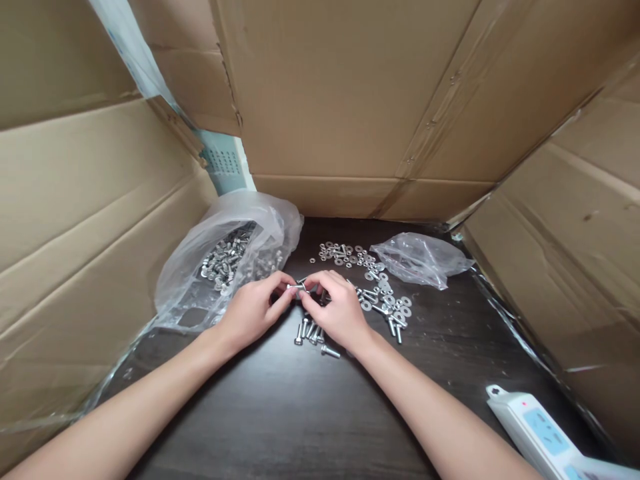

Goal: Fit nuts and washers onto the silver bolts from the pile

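A silver bolt [296, 287] lies level between the fingertips of both hands, above the dark table. My left hand [256, 308] pinches its left end between thumb and forefinger. At the other end my right hand [336, 308] closes thumb and fingers round it; whether a small nut or washer sits there is too small to tell. Beneath and in front of the right hand lie several bolts [311, 331], partly hidden by it. One more bolt [330, 351] rests nearer to me. Right of that hand is a spread of bolts and flat washers [384, 300].
A clear plastic bag [175, 280] full of metal fasteners [227, 260] lies open at the left. Nuts and washers [345, 253] are scattered at the back, beside a crumpled plastic bag [425, 257]. Cardboard walls [350, 100] enclose the table [280, 413]. A white power strip [543, 427] sits front right.
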